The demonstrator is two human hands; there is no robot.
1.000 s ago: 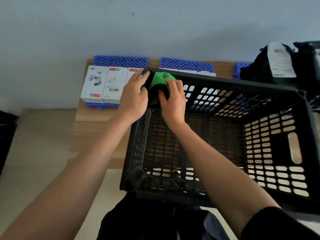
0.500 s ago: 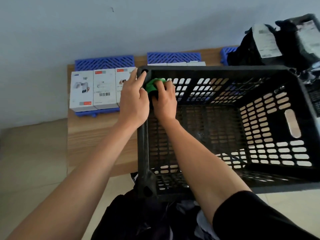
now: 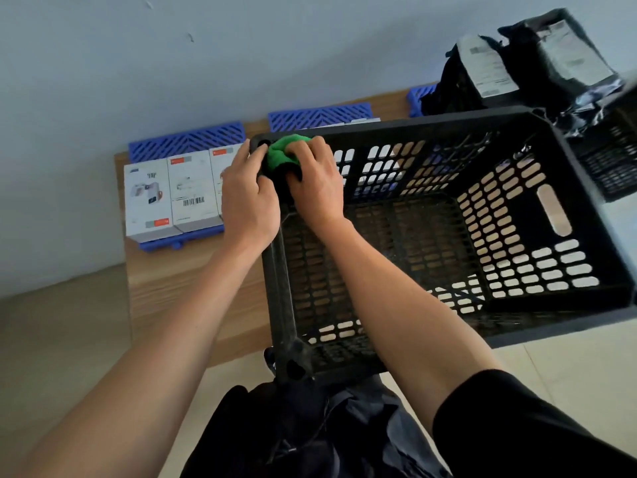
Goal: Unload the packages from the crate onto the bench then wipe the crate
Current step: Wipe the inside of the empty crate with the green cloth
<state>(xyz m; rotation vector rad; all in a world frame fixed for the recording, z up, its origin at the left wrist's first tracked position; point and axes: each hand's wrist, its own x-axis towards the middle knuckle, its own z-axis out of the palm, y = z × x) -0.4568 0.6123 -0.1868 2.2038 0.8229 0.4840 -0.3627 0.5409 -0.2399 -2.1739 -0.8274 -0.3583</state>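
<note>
A black slatted plastic crate [image 3: 582, 174] stands in front of me, tilted, with nothing inside it. My right hand [image 3: 315, 188] presses a green cloth [image 3: 281, 154] against the inside of the crate's far left corner. My left hand [image 3: 248, 201] grips the crate's left rim at that same corner, from outside. White boxed packages [image 3: 172, 194] lie in a row on the wooden bench [image 3: 165, 291], left of the crate.
Blue slatted plastic panels [image 3: 188, 141] lie under and behind the boxes against the wall. Black bagged parcels with white labels [image 3: 510, 63] are piled at the back right, beside a second black crate [image 3: 617, 157]. Dark clothing is at the bottom edge.
The view has swung so the crate sits more to the right. Both hands stay at the far left corner; the right hand has rubbed the green cloth slightly along the rim.
</note>
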